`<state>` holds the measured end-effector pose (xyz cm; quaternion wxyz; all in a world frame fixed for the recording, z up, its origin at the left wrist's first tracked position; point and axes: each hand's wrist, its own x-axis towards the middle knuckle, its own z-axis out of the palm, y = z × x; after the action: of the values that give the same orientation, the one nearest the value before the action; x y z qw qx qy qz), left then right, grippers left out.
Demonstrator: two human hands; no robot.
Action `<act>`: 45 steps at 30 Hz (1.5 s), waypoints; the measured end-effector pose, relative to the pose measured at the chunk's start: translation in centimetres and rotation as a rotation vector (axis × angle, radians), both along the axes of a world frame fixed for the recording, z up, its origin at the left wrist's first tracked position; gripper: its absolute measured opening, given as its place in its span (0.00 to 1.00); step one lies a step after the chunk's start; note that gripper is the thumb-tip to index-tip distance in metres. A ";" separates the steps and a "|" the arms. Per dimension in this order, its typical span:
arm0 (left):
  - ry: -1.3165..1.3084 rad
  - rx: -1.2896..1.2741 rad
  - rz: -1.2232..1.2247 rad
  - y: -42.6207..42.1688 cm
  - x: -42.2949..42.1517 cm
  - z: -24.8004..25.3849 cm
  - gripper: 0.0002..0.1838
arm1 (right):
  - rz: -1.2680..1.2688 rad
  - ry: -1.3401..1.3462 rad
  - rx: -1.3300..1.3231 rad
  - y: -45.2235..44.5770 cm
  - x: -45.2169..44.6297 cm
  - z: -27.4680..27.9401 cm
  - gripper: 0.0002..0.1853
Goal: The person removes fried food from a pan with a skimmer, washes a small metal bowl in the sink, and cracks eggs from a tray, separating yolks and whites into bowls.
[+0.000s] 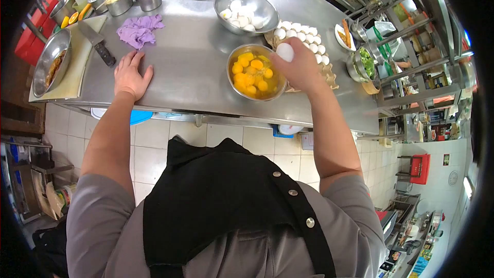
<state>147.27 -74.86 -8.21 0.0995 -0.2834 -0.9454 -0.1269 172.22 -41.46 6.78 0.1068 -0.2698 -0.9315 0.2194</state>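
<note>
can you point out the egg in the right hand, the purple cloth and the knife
egg (pixel 285 52) in the right hand (pixel 302 68): head view, on the shell's exposed side
purple cloth (pixel 138 31): head view, middle of the crumpled folds
knife (pixel 98 45): head view, where blade meets handle

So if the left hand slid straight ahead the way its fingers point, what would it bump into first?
Most likely the purple cloth. It lies on the metal table just ahead of the left hand, though any gap between them is hard to judge.
</note>
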 end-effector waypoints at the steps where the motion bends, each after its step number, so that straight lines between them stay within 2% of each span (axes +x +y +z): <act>1: 0.000 0.012 -0.005 0.0 0.0 0.0 0.30 | -0.003 0.031 0.028 -0.3 0.0 0.9 0.24; 4: -0.017 0.010 0.000 0.0 0.1 0.4 0.30 | 0.000 0.243 -0.059 -1.0 -0.7 4.4 0.23; 7: -0.015 0.016 -0.011 -0.1 0.0 0.4 0.30 | 0.064 0.584 0.189 0.2 -3.3 7.0 0.22; 8: -0.012 0.024 -0.010 -0.1 0.1 0.4 0.30 | -0.018 0.625 0.162 0.2 -4.6 8.4 0.23; 9: -0.012 0.029 -0.006 -0.1 0.0 0.3 0.30 | 0.015 0.703 0.172 0.9 -5.8 9.0 0.26; 12: -0.023 0.038 -0.004 -0.2 -0.1 0.1 0.31 | 0.005 0.473 0.367 3.8 -8.7 9.1 0.36; 15: -0.034 0.020 0.008 -0.1 0.0 0.2 0.31 | 0.013 0.395 0.254 6.1 -7.4 9.0 0.35; 16: -0.051 0.016 0.012 0.0 0.1 0.4 0.31 | 0.031 0.361 0.194 8.1 -6.5 8.5 0.28; 19: -0.049 0.036 0.003 0.1 0.0 0.2 0.30 | -0.028 0.129 0.064 12.4 -2.5 6.0 0.20; 21: -0.046 0.023 0.002 0.1 0.2 0.4 0.30 | -0.167 -0.011 -0.045 16.8 -0.7 1.2 0.17; 23: -0.042 0.022 0.001 0.2 0.3 0.6 0.30 | -0.212 -0.119 0.144 20.7 1.3 -3.8 0.16; 25: -0.041 0.033 -0.015 0.1 0.5 0.7 0.31 | -0.347 -0.208 0.155 21.8 2.7 -6.9 0.18; 29: -0.024 0.052 -0.027 0.1 0.3 0.5 0.32 | -0.580 -0.207 0.107 22.0 4.0 -12.0 0.23; 32: -0.032 0.071 -0.037 0.0 0.2 0.3 0.32 | -0.653 -0.173 -0.007 18.9 3.6 -9.9 0.25; 38: -0.051 0.045 -0.025 0.1 0.4 0.7 0.32 | -0.807 0.068 0.063 19.3 3.1 -11.5 0.26; 41: -0.068 0.023 -0.009 0.3 0.8 1.3 0.32 | -0.824 0.289 -0.163 21.0 4.3 -12.3 0.25; 45: -0.049 0.041 -0.013 0.3 1.0 1.3 0.30 | -0.633 0.980 -0.970 19.2 9.6 -10.6 0.18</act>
<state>148.30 -74.54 -6.90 0.0812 -0.2843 -0.9428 -0.1538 181.83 -22.28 -3.81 0.4355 -0.4126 -0.4547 0.6583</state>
